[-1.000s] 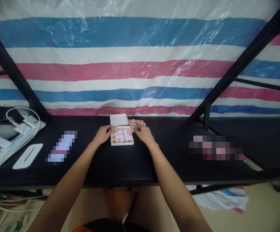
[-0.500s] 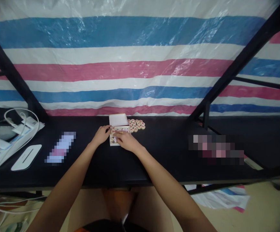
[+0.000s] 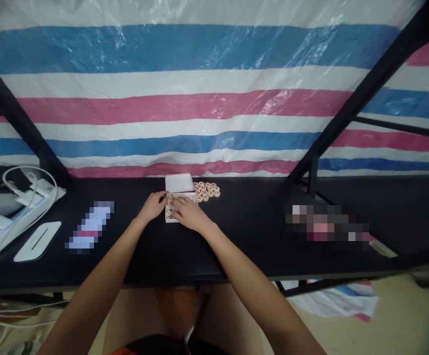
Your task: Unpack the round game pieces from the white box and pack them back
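The half-curled left hand (image 3: 154, 206) sits at nine o'clock of the white rectangular box (image 3: 171, 220) on the black table (image 3: 255, 227); the right hand (image 3: 191, 214), partly spread, covers the box's centre, either grip unclear. Round, cream, red-marked pieces (image 3: 205, 192) lie at two o'clock.

Right hand (image 3: 190, 213) shifted from pieces (image 3: 211, 190) to box (image 3: 170, 220)

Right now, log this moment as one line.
left hand: at box, left side | right hand: over box | loose pieces: beside lid
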{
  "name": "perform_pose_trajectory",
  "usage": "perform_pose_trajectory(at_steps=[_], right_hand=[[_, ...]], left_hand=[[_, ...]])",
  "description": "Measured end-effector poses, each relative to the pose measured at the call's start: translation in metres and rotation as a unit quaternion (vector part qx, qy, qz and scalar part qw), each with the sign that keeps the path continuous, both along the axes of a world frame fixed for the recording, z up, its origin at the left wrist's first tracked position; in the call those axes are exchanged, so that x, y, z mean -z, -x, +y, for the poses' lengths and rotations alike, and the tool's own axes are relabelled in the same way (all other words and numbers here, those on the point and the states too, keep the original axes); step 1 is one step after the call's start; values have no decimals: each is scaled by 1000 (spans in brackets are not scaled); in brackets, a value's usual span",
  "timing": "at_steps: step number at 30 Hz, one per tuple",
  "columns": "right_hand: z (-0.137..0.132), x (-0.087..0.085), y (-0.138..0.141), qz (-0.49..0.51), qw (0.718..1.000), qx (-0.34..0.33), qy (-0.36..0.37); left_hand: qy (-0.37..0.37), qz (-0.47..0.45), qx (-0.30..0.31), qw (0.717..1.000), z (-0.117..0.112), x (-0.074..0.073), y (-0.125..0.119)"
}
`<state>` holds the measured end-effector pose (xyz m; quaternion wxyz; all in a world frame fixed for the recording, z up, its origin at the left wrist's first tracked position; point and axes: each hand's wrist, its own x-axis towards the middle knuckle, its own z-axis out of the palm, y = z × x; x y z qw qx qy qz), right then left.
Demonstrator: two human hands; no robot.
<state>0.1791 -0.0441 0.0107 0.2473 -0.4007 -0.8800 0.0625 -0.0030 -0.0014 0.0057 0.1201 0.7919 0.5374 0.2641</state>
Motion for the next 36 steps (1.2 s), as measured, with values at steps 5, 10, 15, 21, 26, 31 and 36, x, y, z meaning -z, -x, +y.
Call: perform_pose_trajectory(at_steps=[5, 10, 15, 21, 26, 31, 36], right_hand=[[1, -4, 2, -10, 999, 15, 28], [1, -7, 4, -6, 1000, 20, 21], [-1, -9, 7, -19, 999, 13, 36], [8, -7, -14, 68, 996, 44, 46], [17, -15, -63, 146, 971, 168, 90], [21, -18, -102, 119, 923, 340, 135], [23, -9, -120, 89, 884, 404, 216]], left_hand=[[4, 12, -5, 1000, 1, 0, 0], [4, 10, -6, 1000, 2, 2, 1], [-3, 18, -1, 1000, 3, 3, 2], [-7, 14, 4, 1000, 1, 2, 2], [-2, 11, 8, 1000, 0, 2, 2], [4, 21, 0, 1000, -2, 3, 0], [-14, 13, -7, 1000, -4, 5, -1]])
